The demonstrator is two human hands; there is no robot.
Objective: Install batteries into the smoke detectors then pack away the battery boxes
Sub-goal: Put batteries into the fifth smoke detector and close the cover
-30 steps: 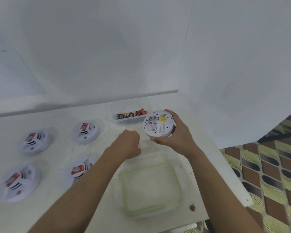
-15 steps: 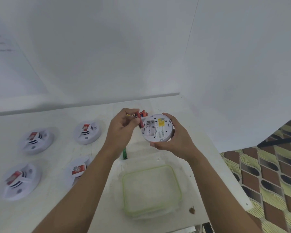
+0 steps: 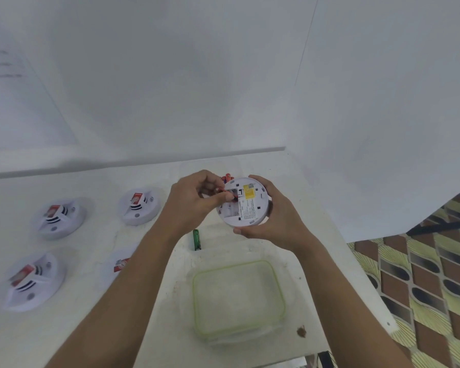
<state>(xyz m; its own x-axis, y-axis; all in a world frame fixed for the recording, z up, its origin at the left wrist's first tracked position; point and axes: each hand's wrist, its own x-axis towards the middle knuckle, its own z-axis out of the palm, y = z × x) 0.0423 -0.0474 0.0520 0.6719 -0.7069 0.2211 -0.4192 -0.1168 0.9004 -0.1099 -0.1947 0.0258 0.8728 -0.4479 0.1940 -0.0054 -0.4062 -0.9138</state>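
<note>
With the right hand (image 3: 279, 221) curled in a firm grip round the upturned smoke detector (image 3: 246, 205) above the worktop (image 3: 96, 235), the left hand (image 3: 194, 200) pinches a red battery (image 3: 225, 191) at its open bay — pushed in askew, it could slip and drop.

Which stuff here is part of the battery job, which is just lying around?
Job: held smoke detector (right hand); red battery (left hand); green battery on table; four other detectors; spare batteries behind hands.
Lying about: clear green-rimmed container, role unclear; brown stain.
</note>
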